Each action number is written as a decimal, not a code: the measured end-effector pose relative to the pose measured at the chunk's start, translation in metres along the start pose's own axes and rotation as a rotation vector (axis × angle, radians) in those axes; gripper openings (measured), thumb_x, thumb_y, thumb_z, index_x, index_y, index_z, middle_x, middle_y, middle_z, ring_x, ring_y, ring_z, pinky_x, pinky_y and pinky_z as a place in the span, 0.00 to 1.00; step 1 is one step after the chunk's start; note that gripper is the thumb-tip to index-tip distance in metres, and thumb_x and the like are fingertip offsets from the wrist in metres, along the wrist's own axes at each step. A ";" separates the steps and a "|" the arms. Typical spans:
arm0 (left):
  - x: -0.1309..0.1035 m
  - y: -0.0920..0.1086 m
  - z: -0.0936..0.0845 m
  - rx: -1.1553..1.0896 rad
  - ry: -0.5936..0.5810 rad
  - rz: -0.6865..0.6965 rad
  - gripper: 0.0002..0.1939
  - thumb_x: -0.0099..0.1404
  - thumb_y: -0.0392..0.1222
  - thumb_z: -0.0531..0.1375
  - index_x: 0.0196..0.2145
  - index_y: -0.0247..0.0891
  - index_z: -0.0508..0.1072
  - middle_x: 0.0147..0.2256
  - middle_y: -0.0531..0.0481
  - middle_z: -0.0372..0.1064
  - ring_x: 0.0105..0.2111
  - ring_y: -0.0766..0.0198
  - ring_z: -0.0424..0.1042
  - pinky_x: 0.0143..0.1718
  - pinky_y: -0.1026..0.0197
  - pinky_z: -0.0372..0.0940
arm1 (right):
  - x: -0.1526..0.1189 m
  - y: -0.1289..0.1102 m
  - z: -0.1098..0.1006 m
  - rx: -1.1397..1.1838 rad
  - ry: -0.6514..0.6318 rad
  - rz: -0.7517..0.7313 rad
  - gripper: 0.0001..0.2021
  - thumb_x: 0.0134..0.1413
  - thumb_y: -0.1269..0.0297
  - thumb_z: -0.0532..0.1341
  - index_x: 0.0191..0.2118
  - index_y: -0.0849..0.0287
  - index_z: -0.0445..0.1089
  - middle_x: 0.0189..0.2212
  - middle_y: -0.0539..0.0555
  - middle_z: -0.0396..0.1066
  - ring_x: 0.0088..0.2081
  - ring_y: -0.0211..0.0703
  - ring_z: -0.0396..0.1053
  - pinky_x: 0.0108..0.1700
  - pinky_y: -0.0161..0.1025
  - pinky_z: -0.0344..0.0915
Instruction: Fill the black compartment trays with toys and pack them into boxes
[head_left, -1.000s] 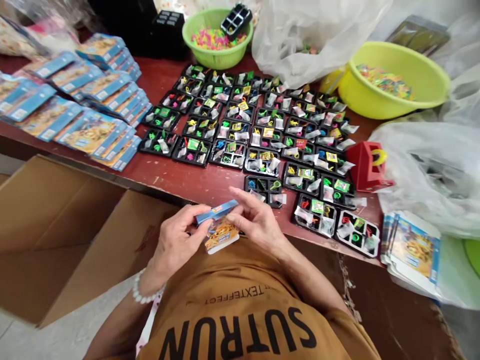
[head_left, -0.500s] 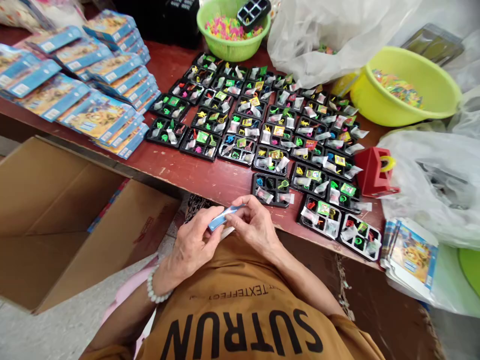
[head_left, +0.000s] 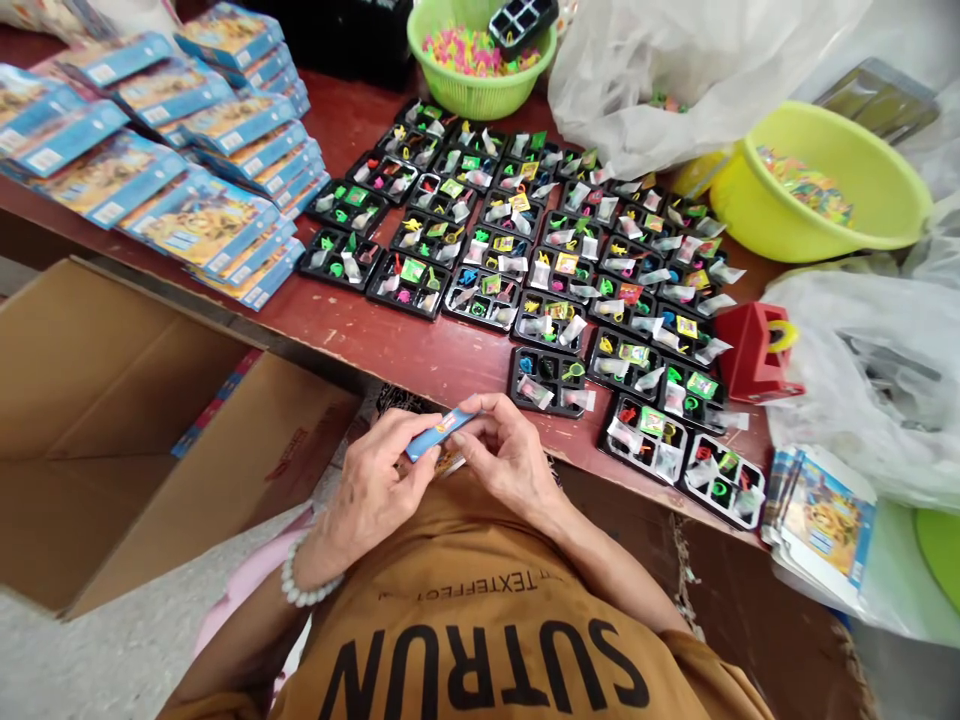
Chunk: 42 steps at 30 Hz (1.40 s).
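Between my two hands is a small blue printed cardboard box (head_left: 441,432), held in front of my shirt at the table's near edge. My left hand (head_left: 381,480) grips its left end, thumb below and fingers along the far side. The right end is pinched by my right hand (head_left: 514,455), whose fingers curl over it. Most of the box's lower face is hidden by my hands. Just beyond, on the table, black compartment trays (head_left: 551,382) hold small coloured toys and little wrapped packets.
Stacked blue boxes (head_left: 202,215) fill the table's left. An open carton (head_left: 135,400) stands below. Green (head_left: 480,95) and yellow basins (head_left: 832,230) with small pieces sit at the back. On the right are a red holder (head_left: 757,350), plastic bags (head_left: 862,350) and flat printed boxes (head_left: 825,515).
The box has tilted slightly in my hands, so more of its printed blue side shows. Both hands keep hold of it. The whole view has shifted a little.
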<state>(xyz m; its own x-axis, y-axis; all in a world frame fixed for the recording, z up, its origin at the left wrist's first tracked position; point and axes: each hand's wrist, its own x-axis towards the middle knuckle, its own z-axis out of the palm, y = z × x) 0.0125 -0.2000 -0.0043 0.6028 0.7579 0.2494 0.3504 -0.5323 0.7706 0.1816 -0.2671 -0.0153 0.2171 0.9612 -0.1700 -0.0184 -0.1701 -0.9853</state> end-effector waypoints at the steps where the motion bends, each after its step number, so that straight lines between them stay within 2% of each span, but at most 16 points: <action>1: 0.001 0.000 -0.001 -0.047 -0.015 -0.053 0.11 0.69 0.35 0.61 0.47 0.39 0.78 0.42 0.47 0.78 0.40 0.62 0.79 0.38 0.64 0.75 | -0.001 0.000 0.000 -0.045 -0.001 -0.021 0.14 0.62 0.55 0.65 0.47 0.53 0.64 0.28 0.47 0.76 0.23 0.37 0.69 0.26 0.34 0.62; 3: 0.002 0.000 -0.005 -0.145 -0.044 -0.151 0.09 0.67 0.37 0.62 0.44 0.40 0.80 0.40 0.48 0.79 0.36 0.63 0.78 0.31 0.67 0.74 | -0.001 -0.001 -0.001 -0.191 0.003 -0.073 0.14 0.64 0.57 0.63 0.51 0.53 0.64 0.28 0.47 0.76 0.24 0.38 0.70 0.28 0.35 0.63; 5: 0.003 0.003 -0.013 -0.239 -0.043 -0.240 0.08 0.65 0.38 0.64 0.42 0.41 0.82 0.39 0.49 0.80 0.35 0.63 0.79 0.29 0.68 0.74 | 0.000 0.000 -0.003 -0.387 0.023 -0.119 0.21 0.65 0.56 0.64 0.60 0.53 0.62 0.27 0.47 0.76 0.24 0.40 0.71 0.29 0.36 0.63; 8: 0.006 0.006 -0.034 -0.403 0.110 -0.326 0.10 0.63 0.38 0.68 0.43 0.43 0.83 0.41 0.50 0.81 0.34 0.63 0.80 0.32 0.67 0.77 | 0.007 0.003 -0.010 -0.680 0.097 -0.175 0.33 0.61 0.49 0.69 0.66 0.56 0.61 0.29 0.50 0.76 0.28 0.45 0.74 0.33 0.38 0.67; 12: 0.020 -0.008 -0.060 -0.678 0.361 -0.249 0.12 0.58 0.38 0.73 0.42 0.41 0.84 0.38 0.50 0.83 0.28 0.62 0.80 0.26 0.64 0.78 | 0.018 -0.001 -0.024 -0.827 0.210 -0.415 0.17 0.62 0.52 0.69 0.49 0.58 0.74 0.45 0.62 0.75 0.45 0.51 0.75 0.44 0.44 0.73; 15: 0.034 -0.033 -0.062 -0.709 0.380 -0.211 0.11 0.56 0.38 0.74 0.38 0.38 0.83 0.32 0.49 0.82 0.28 0.59 0.81 0.27 0.61 0.80 | 0.021 -0.009 -0.028 -0.605 0.156 -0.624 0.04 0.68 0.63 0.64 0.43 0.57 0.72 0.47 0.59 0.75 0.47 0.45 0.75 0.47 0.41 0.74; 17: 0.040 -0.051 -0.057 -0.613 0.364 -0.179 0.10 0.57 0.37 0.74 0.38 0.39 0.82 0.32 0.50 0.82 0.32 0.59 0.82 0.36 0.59 0.81 | 0.022 -0.011 -0.028 -0.489 0.135 -0.718 0.03 0.70 0.71 0.60 0.45 0.56 0.70 0.42 0.55 0.77 0.44 0.41 0.76 0.46 0.39 0.74; 20: 0.042 -0.072 -0.054 -0.437 0.116 -0.146 0.09 0.59 0.44 0.73 0.37 0.43 0.81 0.43 0.46 0.83 0.49 0.49 0.81 0.52 0.49 0.78 | 0.025 -0.006 -0.029 -0.536 0.188 -0.839 0.11 0.68 0.77 0.55 0.48 0.56 0.69 0.40 0.55 0.78 0.42 0.42 0.76 0.44 0.40 0.74; 24: 0.040 -0.077 -0.069 -0.266 -0.098 -0.260 0.18 0.64 0.52 0.68 0.51 0.49 0.80 0.55 0.45 0.79 0.53 0.44 0.79 0.55 0.44 0.76 | 0.025 0.004 -0.032 -0.633 0.205 -0.963 0.14 0.69 0.78 0.51 0.50 0.57 0.69 0.40 0.57 0.78 0.43 0.44 0.76 0.46 0.43 0.75; 27: 0.035 -0.066 -0.069 -0.158 -0.363 -0.153 0.35 0.59 0.57 0.70 0.63 0.52 0.72 0.64 0.45 0.71 0.63 0.38 0.71 0.62 0.40 0.69 | 0.021 0.003 -0.028 -0.653 0.083 -1.022 0.13 0.72 0.75 0.52 0.51 0.60 0.71 0.44 0.59 0.79 0.49 0.45 0.76 0.53 0.43 0.75; 28: 0.031 -0.061 -0.062 -0.114 -0.490 -0.120 0.46 0.54 0.57 0.72 0.68 0.52 0.65 0.67 0.43 0.67 0.65 0.36 0.67 0.63 0.39 0.68 | 0.020 0.002 -0.026 -0.652 0.049 -1.041 0.11 0.73 0.74 0.52 0.51 0.61 0.71 0.45 0.60 0.80 0.51 0.45 0.75 0.55 0.43 0.75; 30: 0.022 -0.049 -0.041 -0.039 -0.620 -0.099 0.61 0.49 0.53 0.74 0.74 0.47 0.50 0.71 0.37 0.58 0.67 0.35 0.64 0.66 0.36 0.64 | 0.020 -0.001 -0.022 -0.637 0.031 -1.077 0.10 0.74 0.71 0.53 0.50 0.62 0.72 0.46 0.61 0.80 0.54 0.46 0.74 0.57 0.44 0.75; 33: 0.008 -0.035 -0.007 0.029 -0.567 -0.087 0.64 0.51 0.48 0.71 0.75 0.43 0.38 0.74 0.32 0.49 0.71 0.36 0.57 0.68 0.35 0.60 | 0.023 -0.002 -0.025 -0.600 0.056 -1.048 0.11 0.73 0.72 0.52 0.49 0.60 0.72 0.46 0.60 0.80 0.53 0.45 0.76 0.56 0.44 0.76; 36: 0.007 -0.027 0.009 0.146 -0.447 -0.096 0.57 0.52 0.48 0.69 0.73 0.41 0.44 0.68 0.31 0.58 0.67 0.36 0.62 0.65 0.34 0.63 | 0.028 -0.002 -0.045 -0.630 0.008 -0.925 0.13 0.73 0.74 0.51 0.49 0.57 0.72 0.47 0.57 0.80 0.52 0.44 0.76 0.56 0.46 0.75; 39: 0.023 -0.026 0.004 0.365 -0.308 -0.092 0.49 0.50 0.46 0.68 0.67 0.35 0.55 0.59 0.30 0.66 0.58 0.34 0.70 0.60 0.34 0.67 | 0.033 -0.001 -0.079 -0.788 -0.020 -0.759 0.12 0.72 0.65 0.58 0.56 0.58 0.70 0.53 0.60 0.78 0.55 0.50 0.73 0.58 0.52 0.72; 42: 0.043 -0.033 -0.010 0.598 -0.233 -0.081 0.47 0.49 0.45 0.67 0.65 0.32 0.59 0.59 0.28 0.66 0.56 0.31 0.69 0.55 0.35 0.67 | 0.036 0.002 -0.113 -1.067 0.037 -0.501 0.29 0.62 0.51 0.69 0.63 0.59 0.67 0.59 0.65 0.73 0.58 0.61 0.68 0.58 0.61 0.68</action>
<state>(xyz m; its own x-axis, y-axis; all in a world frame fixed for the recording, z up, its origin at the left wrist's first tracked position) 0.0198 -0.1459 -0.0129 0.6742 0.7383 0.0187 0.6993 -0.6463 0.3053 0.2999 -0.2572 -0.0215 -0.0038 0.9684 0.2494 0.8985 0.1128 -0.4243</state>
